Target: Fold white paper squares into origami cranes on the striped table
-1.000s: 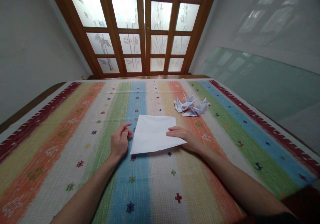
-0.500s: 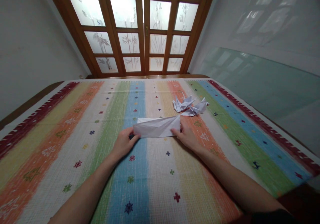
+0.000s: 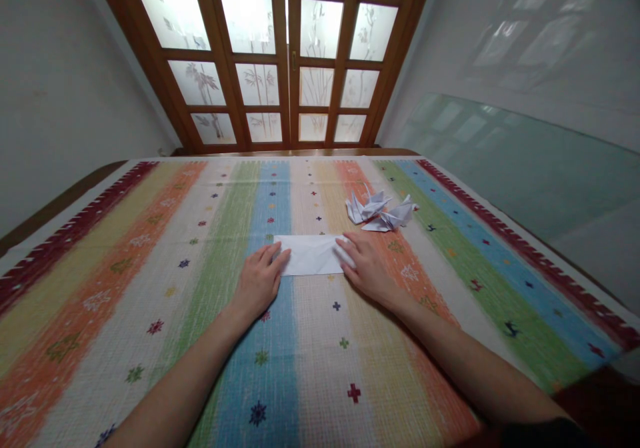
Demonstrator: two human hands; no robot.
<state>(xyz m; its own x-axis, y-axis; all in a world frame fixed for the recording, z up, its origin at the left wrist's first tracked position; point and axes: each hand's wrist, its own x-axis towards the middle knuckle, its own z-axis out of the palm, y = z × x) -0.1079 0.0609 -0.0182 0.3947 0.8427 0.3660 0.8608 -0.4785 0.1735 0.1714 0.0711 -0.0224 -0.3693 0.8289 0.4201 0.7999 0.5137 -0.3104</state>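
The left hand [image 3: 258, 279] and right hand [image 3: 369, 268], fingers spread, rest on folded white paper [image 3: 312, 256], probably light, easily creased, best held at its left and right ends.

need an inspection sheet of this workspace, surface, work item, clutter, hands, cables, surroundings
Surface: striped, patterned tablecloth over a table, faint fold lines across it.
Work item: white paper, a rectangular strip lying lengthwise between the hands.
Clutter: folded paper figures, grouped beyond the right hand.
Left hand: the left hand has its fingers on the paper's left end.
Right hand: fingers spread on the paper's right end.
Cables: nothing seen.
Surroundings: wooden doors with patterned, frosted-looking panes beyond the table; pale walls on both sides; greenish, reflective panel at right.
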